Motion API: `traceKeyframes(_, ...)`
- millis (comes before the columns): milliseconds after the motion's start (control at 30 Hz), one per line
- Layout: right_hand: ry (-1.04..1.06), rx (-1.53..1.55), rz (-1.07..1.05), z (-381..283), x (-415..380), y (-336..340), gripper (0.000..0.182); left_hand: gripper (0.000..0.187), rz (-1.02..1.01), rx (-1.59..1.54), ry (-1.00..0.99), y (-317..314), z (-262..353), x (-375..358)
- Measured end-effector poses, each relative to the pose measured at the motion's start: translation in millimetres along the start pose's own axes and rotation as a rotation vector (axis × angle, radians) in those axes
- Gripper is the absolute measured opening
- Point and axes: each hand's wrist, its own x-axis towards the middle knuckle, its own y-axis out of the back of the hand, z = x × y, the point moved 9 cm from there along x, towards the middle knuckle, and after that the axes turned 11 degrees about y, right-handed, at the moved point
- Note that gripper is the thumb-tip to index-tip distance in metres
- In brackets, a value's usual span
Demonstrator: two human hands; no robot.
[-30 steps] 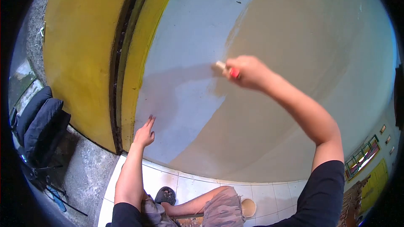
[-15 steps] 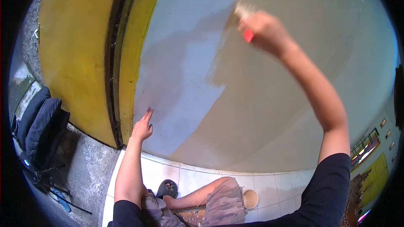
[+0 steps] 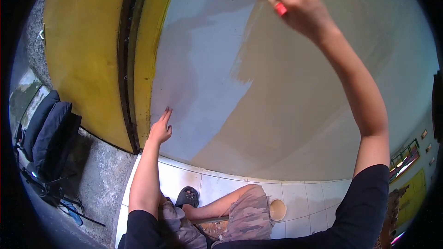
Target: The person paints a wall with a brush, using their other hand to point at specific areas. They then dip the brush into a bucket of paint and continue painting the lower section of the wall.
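My right hand (image 3: 302, 9) is closed around a paintbrush (image 3: 280, 8) with a red handle end, its pale bristles at the wall near the top of the view. Two coats meet on the wall: a blue-grey area (image 3: 198, 78) on the left and a brownish-grey area (image 3: 295, 97) on the right, with a ragged brushed edge between them. My left hand (image 3: 161, 129) rests on or close to the blue-grey part at lower left, two fingers stretched up and the thumb apart, holding nothing.
A yellow panel (image 3: 83, 55) with a dark vertical gap stands at left. Below it is a black folded chair (image 3: 48, 133) on rough concrete. A round tan container (image 3: 278, 210) sits on white tiles (image 3: 295, 226) beside my knee. A sandal (image 3: 188, 197) shows by my leg.
My right hand has moved up and slightly right with the brush, along the boundary of the two colours. The whole view has shifted slightly; my left hand keeps its pose.
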Motion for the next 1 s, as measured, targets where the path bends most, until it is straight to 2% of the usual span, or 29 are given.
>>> traceKeyframes(67,0.086,0.055,-0.145,-40.8,-12.6,-38.1,0.012,0.076,0.0,0.015,-0.004,0.5,0.1,0.0)
traceKeyframes(200,0.074,0.527,-0.27,-143.2,-36.8,-59.6,0.015,0.076,-0.019,0.013,0.027,0.4,2.1,-2.9)
traceKeyframes(267,0.014,0.75,-0.377,-162.9,-39.3,-53.8,0.013,0.076,-0.044,0.015,0.039,-0.2,1.7,-1.3)
traceKeyframes(367,-0.039,0.78,-0.303,-142.0,-44.3,-60.0,0.012,0.076,-0.027,0.003,0.023,-1.2,-1.3,-1.8)
traceKeyframes(400,-0.056,0.79,-0.162,-119.6,-41.8,-58.7,0.014,0.076,-0.031,0.006,0.015,-1.1,0.0,-0.6)
traceKeyframes(467,-0.123,0.68,-0.209,-67.3,-33.4,-62.2,0.017,0.076,-0.049,0.006,0.027,-0.8,-0.3,-0.3)
traceKeyframes(533,-0.204,0.601,-0.035,-13.7,-19.9,-43.3,0.014,0.075,-0.068,0.008,0.044,0.7,0.5,-0.6)
traceKeyframes(633,-0.188,0.311,0.161,38.5,0.8,3.2,0.017,0.075,-0.097,0.007,0.071,-1.6,0.9,-3.9)
traceKeyframes(667,-0.226,0.195,0.117,49.1,1.3,9.4,0.015,0.075,-0.088,0.005,0.061,-2.0,0.2,-4.1)
traceKeyframes(700,-0.168,0.051,0.122,44.9,5.0,17.7,0.014,0.075,-0.072,0.001,0.05,-0.4,-0.4,-1.7)
traceKeyframes(733,-0.109,-0.095,0.126,38.5,7.5,23.9,0.013,0.075,-0.07,0.003,0.048,-0.3,-1.6,-0.7)
traceKeyframes(833,-0.077,-0.12,0.019,9.1,-4.0,-2.7,0.008,0.076,-0.046,-0.004,0.011,-0.5,0.9,0.0)
traceKeyframes(900,0.069,0.002,-0.109,-49.3,-22.8,-37.3,0.009,0.077,-0.052,0.025,0.03,-1.2,-1.2,-0.3)
traceKeyframes(1000,0.1,0.377,-0.203,-153.8,-54.7,-62.8,0.012,0.077,-0.057,0.011,0.027,-1.3,-0.3,-0.4)
